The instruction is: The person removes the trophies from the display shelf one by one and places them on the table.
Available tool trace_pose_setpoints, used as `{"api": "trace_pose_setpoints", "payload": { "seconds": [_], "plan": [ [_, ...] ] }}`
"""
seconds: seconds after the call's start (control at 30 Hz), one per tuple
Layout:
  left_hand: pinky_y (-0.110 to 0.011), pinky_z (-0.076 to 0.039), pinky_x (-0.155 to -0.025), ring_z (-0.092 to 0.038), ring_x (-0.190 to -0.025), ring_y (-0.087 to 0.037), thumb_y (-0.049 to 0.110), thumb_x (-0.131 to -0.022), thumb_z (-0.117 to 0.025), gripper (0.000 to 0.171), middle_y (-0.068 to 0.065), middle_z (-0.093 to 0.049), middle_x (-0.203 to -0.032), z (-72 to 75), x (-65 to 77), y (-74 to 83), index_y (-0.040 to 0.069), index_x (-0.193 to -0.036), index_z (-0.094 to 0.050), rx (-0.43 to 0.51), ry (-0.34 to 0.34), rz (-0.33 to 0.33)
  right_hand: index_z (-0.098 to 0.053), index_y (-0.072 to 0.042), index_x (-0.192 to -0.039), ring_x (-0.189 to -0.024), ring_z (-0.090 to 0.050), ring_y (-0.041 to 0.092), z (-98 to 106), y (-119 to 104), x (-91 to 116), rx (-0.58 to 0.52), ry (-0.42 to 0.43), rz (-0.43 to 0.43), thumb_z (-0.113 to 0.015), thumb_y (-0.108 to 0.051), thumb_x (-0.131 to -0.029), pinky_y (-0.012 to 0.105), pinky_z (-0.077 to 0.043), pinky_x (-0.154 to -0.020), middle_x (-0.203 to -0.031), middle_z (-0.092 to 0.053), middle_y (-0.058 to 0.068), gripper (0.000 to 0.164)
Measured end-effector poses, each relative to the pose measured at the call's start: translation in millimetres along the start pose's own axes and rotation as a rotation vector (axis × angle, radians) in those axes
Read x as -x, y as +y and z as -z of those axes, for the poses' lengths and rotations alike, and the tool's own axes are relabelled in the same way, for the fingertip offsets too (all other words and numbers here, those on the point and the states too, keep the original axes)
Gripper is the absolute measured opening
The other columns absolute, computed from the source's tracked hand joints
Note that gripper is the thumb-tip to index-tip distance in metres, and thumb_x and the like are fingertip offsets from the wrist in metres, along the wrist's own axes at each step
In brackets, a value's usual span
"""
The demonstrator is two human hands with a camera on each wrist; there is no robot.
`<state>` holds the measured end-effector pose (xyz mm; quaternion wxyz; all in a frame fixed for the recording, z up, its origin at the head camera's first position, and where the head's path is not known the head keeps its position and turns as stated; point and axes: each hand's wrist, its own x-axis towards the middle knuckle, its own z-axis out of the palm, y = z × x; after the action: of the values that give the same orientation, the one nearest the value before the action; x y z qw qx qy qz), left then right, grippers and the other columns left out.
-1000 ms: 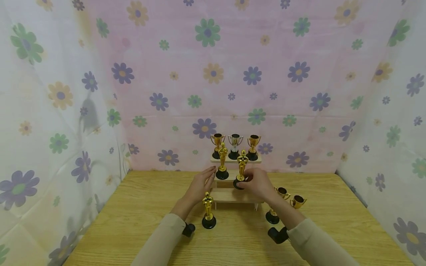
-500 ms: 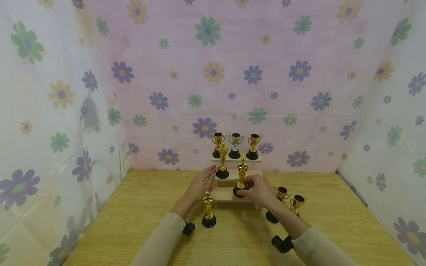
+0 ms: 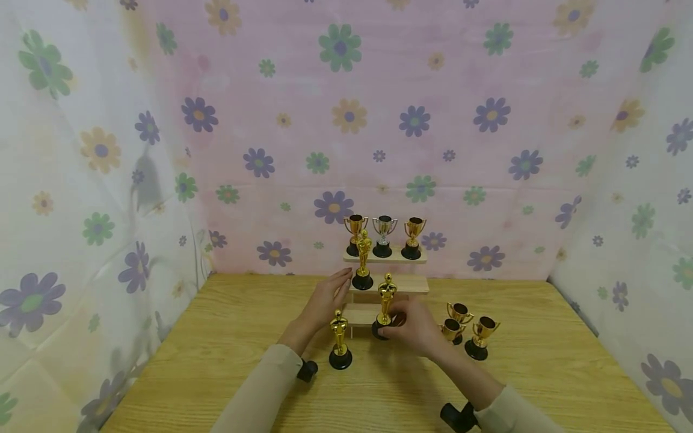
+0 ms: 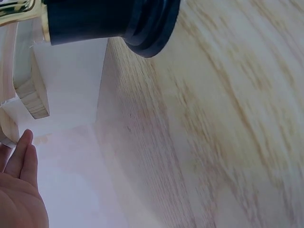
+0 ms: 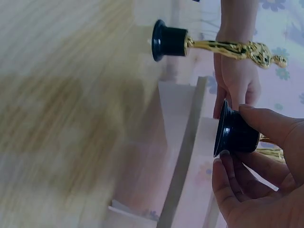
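Observation:
My right hand (image 3: 417, 328) pinches the black base of a golden statuette trophy (image 3: 387, 294), held upright over the front of a wooden tiered stand's lowest shelf (image 3: 361, 314). In the right wrist view, thumb and fingers grip that base (image 5: 236, 133); I cannot tell if it touches the shelf. With fingers straight, my left hand (image 3: 323, 304) is at the stand's left side, by the middle shelf (image 3: 409, 284). A second statuette trophy (image 3: 363, 261) stands at that shelf's left end. On the table, a third statuette trophy (image 3: 339, 340) stands beside my left forearm.
Along the top shelf (image 3: 369, 259) stand a gold trophy cup (image 3: 355, 225), a silver one (image 3: 384, 226) and another gold one (image 3: 414, 228). Three gold trophy cups (image 3: 480, 343) stand on the table (image 3: 541, 367) right of the stand. Patterned cloth (image 3: 281, 228) encloses the back and sides.
My right hand has brought the statuette trophy down and toward me, slightly left, from the middle shelf's height to the lowest shelf. My left hand has stayed in place.

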<state>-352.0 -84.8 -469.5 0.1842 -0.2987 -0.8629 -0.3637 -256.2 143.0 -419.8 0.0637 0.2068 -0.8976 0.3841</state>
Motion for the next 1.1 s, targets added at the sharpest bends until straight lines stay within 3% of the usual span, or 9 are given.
{"api": "trace_pose_setpoints", "payload": {
  "seconds": [0.3,0.57,0.8,1.1],
  "plan": [
    [-0.042,-0.038,-0.104,-0.043,-0.129,-0.027,0.021,-0.102,-0.041,0.039,-0.014,-0.046,-0.14,-0.3,1.4,2.0,0.001,-0.134,-0.051,0.001,-0.004,0.004,-0.067,-0.009,-0.083,-0.069,-0.059,0.013,-12,-1,12,-0.021,-0.061,-0.014,-0.082,-0.018,-0.072,0.024,-0.049,-0.059,-0.078,-0.063,0.001,0.02],
    [-0.04,-0.036,-0.106,-0.041,-0.13,-0.024,0.022,-0.102,-0.04,0.04,-0.011,-0.045,-0.142,2.0,1.3,5.4,0.002,-0.135,-0.05,-0.007,-0.028,0.047,-0.069,-0.008,-0.087,-0.071,-0.059,0.013,-24,0,17,-0.051,-0.115,-0.015,-0.082,-0.019,-0.072,0.023,-0.049,-0.06,-0.08,-0.064,0.0,0.023],
    [-0.044,-0.038,-0.104,-0.043,-0.129,-0.028,0.02,-0.102,-0.042,0.039,-0.016,-0.046,-0.14,1.8,-0.1,4.0,-0.002,-0.134,-0.05,-0.003,-0.002,0.004,-0.068,-0.009,-0.084,-0.069,-0.059,0.011,-39,-3,21,-0.102,-0.173,0.028,-0.082,-0.014,-0.071,0.022,-0.05,-0.059,-0.081,-0.062,-0.001,0.02],
    [-0.042,-0.036,-0.105,-0.042,-0.13,-0.026,0.021,-0.102,-0.041,0.039,-0.013,-0.046,-0.141,1.9,-0.3,2.9,0.0,-0.134,-0.05,-0.001,-0.015,0.02,-0.067,-0.009,-0.083,-0.064,-0.059,0.006,-55,-11,24,-0.131,-0.216,0.016,-0.083,-0.015,-0.068,0.02,-0.049,-0.056,-0.079,-0.064,-0.001,0.022]
  ]
}}
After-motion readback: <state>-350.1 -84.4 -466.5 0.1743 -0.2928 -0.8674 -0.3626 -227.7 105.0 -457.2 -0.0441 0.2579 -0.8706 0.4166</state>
